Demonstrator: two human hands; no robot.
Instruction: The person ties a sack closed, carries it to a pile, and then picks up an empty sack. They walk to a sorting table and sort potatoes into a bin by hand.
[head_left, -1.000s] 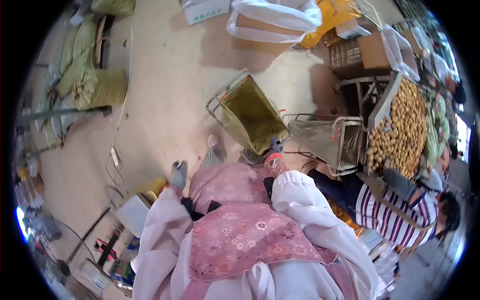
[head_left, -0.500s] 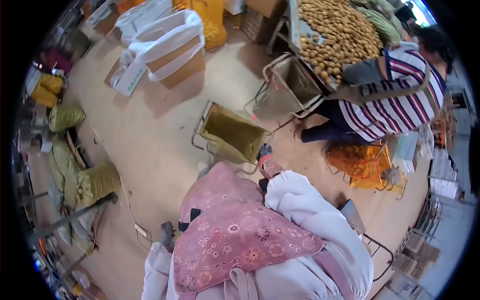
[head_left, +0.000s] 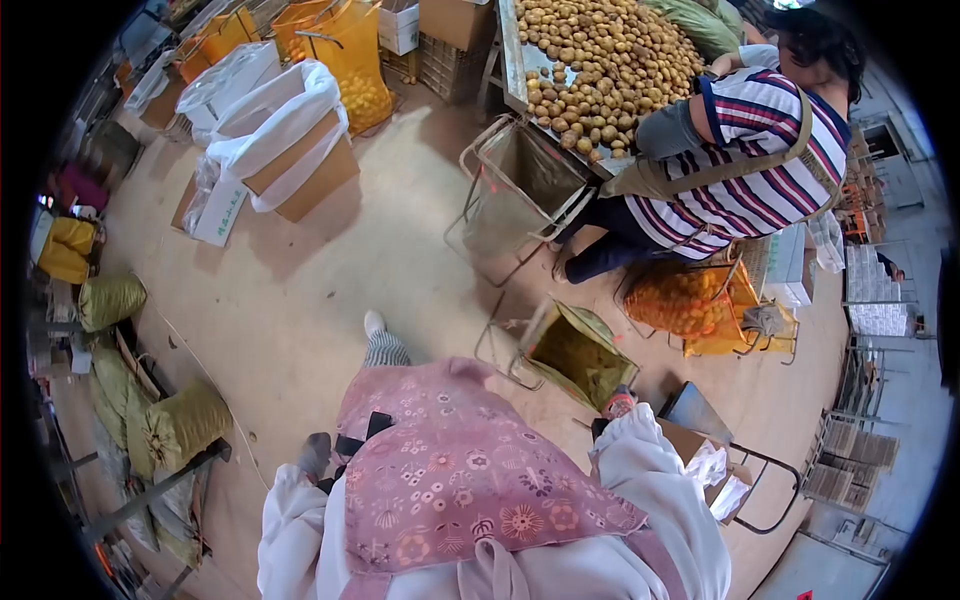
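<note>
My right hand, in a glove with a red-patterned cuff, is closed on the near rim of a sack stand. An olive woven sack hangs open in its metal frame, with its inside in shadow. At my left side hangs my left hand in a grey glove. It is away from any object, and its fingers are too small to make out. A pink flowered apron covers my front, and one striped trouser leg shows ahead of it.
A co-worker in a striped shirt bends at a table of potatoes. Another sack stand is beside them. Orange mesh sacks stand at right, a lined carton at upper left, and filled sacks at left.
The sack stand in my right hand has shifted right and nearer my side, and its sack has tilted. My view has moved forward, and a foot now shows ahead of the apron.
</note>
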